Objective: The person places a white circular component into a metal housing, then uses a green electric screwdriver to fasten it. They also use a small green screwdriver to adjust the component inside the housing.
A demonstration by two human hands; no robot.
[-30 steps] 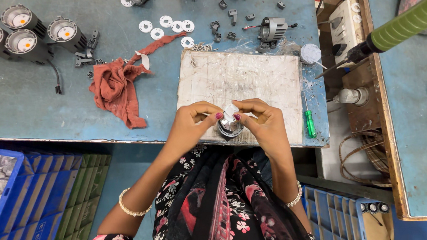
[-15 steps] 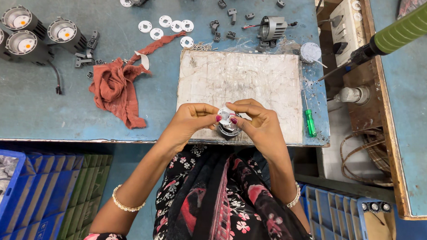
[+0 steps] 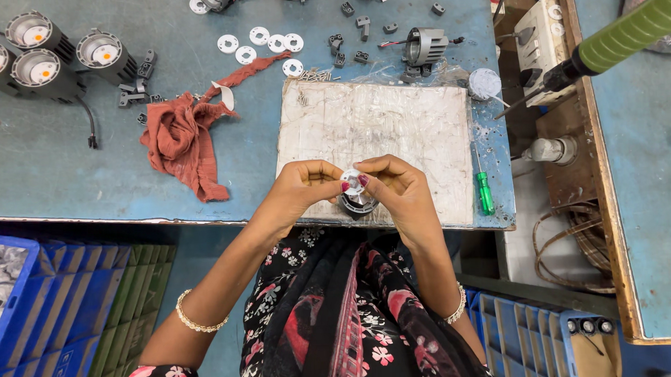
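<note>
Both my hands meet over the near edge of a worn white work board (image 3: 393, 123). My left hand (image 3: 300, 190) and my right hand (image 3: 395, 188) pinch a small white disc (image 3: 352, 179) between thumbs and forefingers, on top of a dark round lamp housing (image 3: 358, 204) that stands on the board. The housing is mostly hidden by my fingers. Several more white discs (image 3: 260, 42) lie on the blue table beyond the board.
A red rag (image 3: 181, 138) lies left of the board. Three round lamp housings (image 3: 41, 54) stand at the far left. A green-handled screwdriver (image 3: 484, 191) lies at the board's right edge. Small dark parts (image 3: 360, 31) and a grey lamp body (image 3: 423, 46) lie beyond. Blue crates (image 3: 35, 310) stand below.
My hands and the disc have stayed in nearly the same spot; the fingers shifted slightly around the disc on the housing.
</note>
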